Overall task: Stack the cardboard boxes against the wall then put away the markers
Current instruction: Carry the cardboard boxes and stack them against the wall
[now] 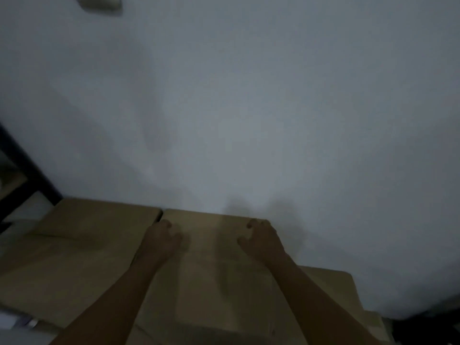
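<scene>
Whole frame dim and motion-blurred; edges soft throughout; cardboard boxes (pixel 214 282) cut off by the bottom edge at 6 o'clock, count not determinable; both forearms cut off at the bottom edge; left hand (pixel 161 239) and right hand (pixel 261 236) have fingers curled, whether pressing on or gripping the cardboard cannot be told; pale fixture (pixel 99 2) at 11 o'clock clipped by the top edge, unidentifiable; dark frame (pixel 25 170) at 9 o'clock cropped, unidentifiable.

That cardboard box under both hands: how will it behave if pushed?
The cardboard box probably slides rather than rolls: its top looks flat and broad. It likely won't go further back, since its far edge looks to meet the wall. Weight unclear.
</scene>
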